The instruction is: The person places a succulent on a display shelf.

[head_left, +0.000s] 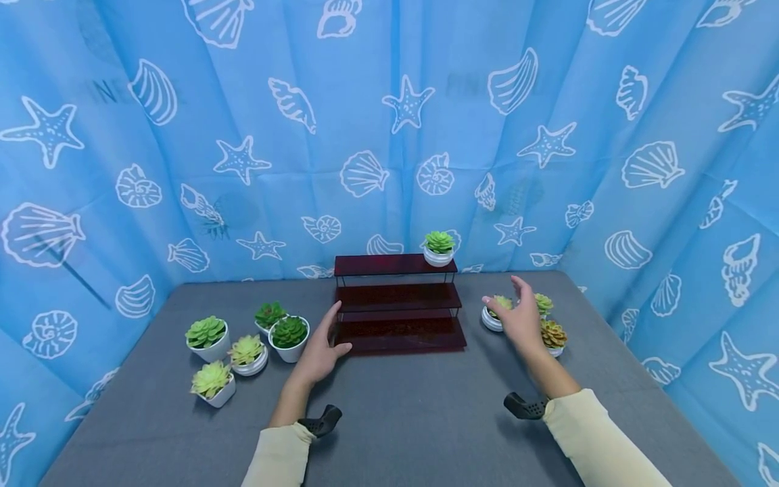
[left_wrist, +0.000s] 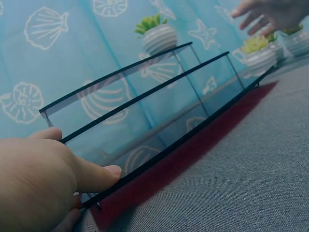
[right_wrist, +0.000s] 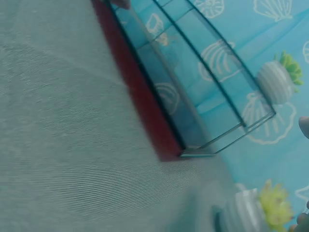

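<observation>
A dark red three-tier display stand (head_left: 398, 297) is at the back middle of the table, a potted succulent (head_left: 439, 249) on its top tier's right end. My left hand (head_left: 316, 355) holds the stand's left end, its thumb at the lowest tier's front edge in the left wrist view and its other fingers partly hidden. My right hand (head_left: 517, 321) hovers with parted fingers over the right-hand pots, nearest a yellow-green succulent in a white ribbed pot (head_left: 491, 322). Behind this hand, a pale green succulent (head_left: 544, 304) and an orange-tinged one (head_left: 554, 335) are partly covered.
Several potted succulents, among them a dark green one (head_left: 289, 335) and a pale one (head_left: 213, 382), stand to the left of the stand. The grey cloth-covered table (head_left: 414, 419) backs onto a blue shell-print curtain (head_left: 389, 135). Both wrists carry black mounts.
</observation>
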A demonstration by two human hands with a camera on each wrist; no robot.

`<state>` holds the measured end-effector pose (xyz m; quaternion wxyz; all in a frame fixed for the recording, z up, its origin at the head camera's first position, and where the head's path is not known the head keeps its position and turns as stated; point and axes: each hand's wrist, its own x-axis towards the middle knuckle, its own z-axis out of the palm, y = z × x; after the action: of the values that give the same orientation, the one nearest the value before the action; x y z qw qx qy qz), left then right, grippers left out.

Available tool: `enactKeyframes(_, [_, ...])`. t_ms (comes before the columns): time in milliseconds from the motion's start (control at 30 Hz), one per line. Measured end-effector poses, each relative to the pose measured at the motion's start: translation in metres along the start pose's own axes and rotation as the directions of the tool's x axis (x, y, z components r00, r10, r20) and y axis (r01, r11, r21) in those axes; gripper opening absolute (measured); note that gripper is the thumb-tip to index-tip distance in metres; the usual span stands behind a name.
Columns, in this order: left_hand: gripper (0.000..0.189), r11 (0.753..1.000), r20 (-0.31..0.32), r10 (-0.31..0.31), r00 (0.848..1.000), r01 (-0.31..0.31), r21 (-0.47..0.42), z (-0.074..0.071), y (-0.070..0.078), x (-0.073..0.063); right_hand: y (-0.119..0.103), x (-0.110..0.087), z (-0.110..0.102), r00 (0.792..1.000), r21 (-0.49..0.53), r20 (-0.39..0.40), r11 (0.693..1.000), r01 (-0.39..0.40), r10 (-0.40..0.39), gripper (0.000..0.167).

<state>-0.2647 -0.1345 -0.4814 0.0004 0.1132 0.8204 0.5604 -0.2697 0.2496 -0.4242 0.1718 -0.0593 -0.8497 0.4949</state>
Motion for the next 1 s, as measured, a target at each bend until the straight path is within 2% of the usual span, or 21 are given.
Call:
enactKeyframes(200, [0.083, 0.996, -0.005, -0.034, 0.999, 0.033, -0.080, -0.002, -0.001, -0.001, 0.009, -0.005, 0.007, 0.999, 0.002, -0.038, 1.000, -0.006, 0.006, 0.081])
enactKeyframes(367, [0.082, 0.991, 0.003, -0.040, 0.999, 0.041, -0.126, -0.004, -0.003, -0.001, 0.009, -0.006, 0.010, 0.999, -0.017, -0.019, 0.999, -0.044, 0.043, 0.080])
enactKeyframes(533, [0.084, 0.991, 0.000, -0.059, 0.998, 0.059, -0.119, -0.005, -0.004, 0.000, 0.013, -0.007, 0.013, 0.999, -0.050, 0.009, 0.997, -0.054, 0.054, 0.081])
enactKeyframes(700, [0.085, 0.992, 0.002, -0.043, 0.999, 0.043, -0.116, -0.006, -0.005, 0.000, 0.019, -0.008, 0.017, 1.000, -0.071, -0.022, 0.997, -0.022, 0.021, 0.081])
enactKeyframes(833, [0.084, 0.993, 0.012, -0.028, 1.000, 0.030, -0.111, -0.006, -0.006, 0.000, 0.022, -0.009, 0.019, 0.998, -0.084, -0.040, 0.995, -0.045, 0.042, 0.082])
enactKeyframes(1000, [0.083, 0.992, 0.009, -0.061, 0.998, 0.062, -0.112, -0.005, -0.003, -0.001, 0.026, -0.008, 0.020, 0.996, -0.077, -0.038, 0.994, -0.078, 0.075, 0.085])
